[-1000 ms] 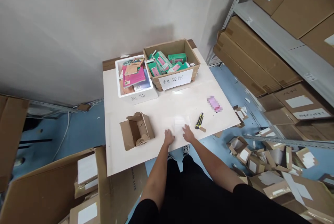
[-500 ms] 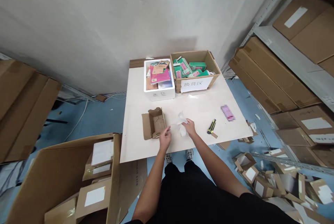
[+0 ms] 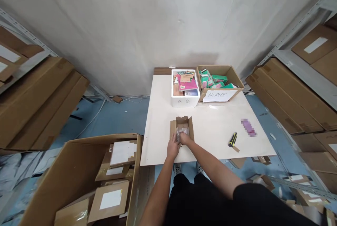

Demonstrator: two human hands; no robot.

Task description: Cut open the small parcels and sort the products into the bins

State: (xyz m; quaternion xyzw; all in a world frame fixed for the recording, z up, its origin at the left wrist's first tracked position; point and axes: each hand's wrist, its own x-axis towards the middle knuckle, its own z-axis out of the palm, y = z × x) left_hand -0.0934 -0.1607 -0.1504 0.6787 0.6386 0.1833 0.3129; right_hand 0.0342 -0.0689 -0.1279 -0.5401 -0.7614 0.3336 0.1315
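A small open cardboard box [image 3: 182, 126] lies on the white table [image 3: 210, 131] near its front edge. My left hand [image 3: 172, 147] grips the box at its near left side. My right hand [image 3: 184, 138] is closed on a crumpled clear plastic wrapper [image 3: 180, 133] and presses it into the box's opening. Both hands touch the box.
A black and yellow utility knife [image 3: 232, 139] and a blurred pink item [image 3: 248, 127] lie to the right. At the table's back stand a white foam box [image 3: 185, 89] and a brown carton [image 3: 219, 82] of green packs. A large carton [image 3: 86, 180] of parcels sits on the floor at left.
My right hand picked up the plastic wrapper and carried it left into the small box. My left hand went to the box. The box now sits closer to me, and my view swung left.
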